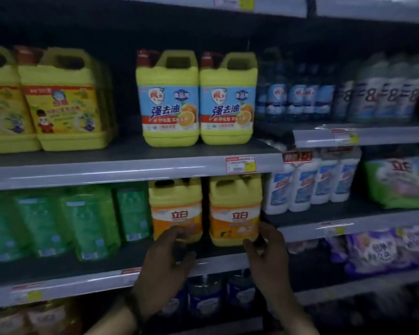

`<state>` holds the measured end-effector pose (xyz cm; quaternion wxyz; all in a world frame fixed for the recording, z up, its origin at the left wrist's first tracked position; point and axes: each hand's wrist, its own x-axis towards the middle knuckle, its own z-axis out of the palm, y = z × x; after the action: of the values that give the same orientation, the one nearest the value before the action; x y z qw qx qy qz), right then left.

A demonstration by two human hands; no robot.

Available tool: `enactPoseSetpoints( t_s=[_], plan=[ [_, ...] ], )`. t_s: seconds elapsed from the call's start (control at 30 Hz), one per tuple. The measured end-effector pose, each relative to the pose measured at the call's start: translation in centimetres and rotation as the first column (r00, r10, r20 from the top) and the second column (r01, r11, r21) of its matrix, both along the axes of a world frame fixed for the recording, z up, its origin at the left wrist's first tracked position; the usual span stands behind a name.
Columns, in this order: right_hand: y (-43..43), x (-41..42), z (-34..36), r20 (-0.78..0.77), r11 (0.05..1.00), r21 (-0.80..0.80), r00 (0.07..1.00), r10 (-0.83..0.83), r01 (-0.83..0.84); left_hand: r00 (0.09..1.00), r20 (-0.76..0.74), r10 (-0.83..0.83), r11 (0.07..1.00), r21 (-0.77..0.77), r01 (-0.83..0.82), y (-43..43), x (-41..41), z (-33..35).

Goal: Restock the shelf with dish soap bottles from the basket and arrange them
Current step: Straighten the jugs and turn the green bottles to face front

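Right grip (269,252) grasps the lower right corner of the right bottle (235,209), thumb at the front of the base and fingers wrapped round the side. Left grip (169,259) sits across a short gap from it, fingertips up against the lower front of the left bottle (176,209). Blur hides whether they clasp it or only touch it, so I cannot tell.

Both yellow dish soap bottles stand upright on the shelf (94,267) just above and beyond the grips. Their labels face forward, a dark gap lies between them, and they sit back from the shelf's front edge. Left of the left grip stand green pouches (46,223). Up and right of the right grip are white bottles (310,187) on a neighbouring shelf. No basket is in view.

The step looks like arranging: squaring up this pair. To do it well, I judge, keep both holds low near the bases so the tall bottles slide rather than tip. Draw them forward evenly, close the gap, turn the labels square, and avoid nudging the green pouches.
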<state>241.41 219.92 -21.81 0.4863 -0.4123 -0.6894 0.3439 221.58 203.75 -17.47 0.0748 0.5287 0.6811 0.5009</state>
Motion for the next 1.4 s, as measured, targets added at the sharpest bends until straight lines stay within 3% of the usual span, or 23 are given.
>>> enactPoseSetpoints(
  t_s=[0.17,0.43,0.57,0.73,0.97,1.13,1.27,1.4],
  plan=[
    [3.1,-0.9,-1.2,-0.151,0.995,0.004,0.983,0.100,-0.101,0.974,0.215,-0.073,0.996,-0.041,0.083,5.8,1.8,-0.4],
    [4.6,-1.5,-3.2,-0.094,0.975,0.019,0.970,0.223,-0.222,0.932,0.322,-0.164,0.985,0.010,0.170,12.5,3.0,-0.1],
    [4.7,-1.3,-3.6,-0.160,0.959,-0.047,0.950,0.267,-0.278,0.930,0.343,-0.135,0.984,-0.065,0.166,13.9,2.5,-0.8],
    [4.1,-1.0,-3.1,-0.250,0.969,-0.031,0.940,0.230,-0.246,0.919,0.368,-0.145,0.983,-0.054,0.177,13.8,3.0,-0.4],
    [2.0,1.0,-1.5,-0.219,0.974,0.081,0.949,0.225,-0.213,0.779,0.563,-0.276,0.954,0.064,0.292,10.7,5.5,1.9],
    [-0.4,2.0,-0.5,-0.077,0.944,-0.051,0.943,0.323,-0.327,0.853,0.454,-0.260,0.963,0.060,0.262,8.6,6.8,1.7],
    [-2.0,2.0,0.3,0.098,0.939,-0.165,0.942,0.320,-0.301,0.826,0.488,-0.283,0.952,0.036,0.305,7.5,7.3,1.4],
    [-1.7,2.0,0.2,-0.048,0.903,-0.262,0.939,0.340,-0.341,0.754,0.604,-0.259,0.939,-0.024,0.342,6.5,7.1,1.5]
  ],
)
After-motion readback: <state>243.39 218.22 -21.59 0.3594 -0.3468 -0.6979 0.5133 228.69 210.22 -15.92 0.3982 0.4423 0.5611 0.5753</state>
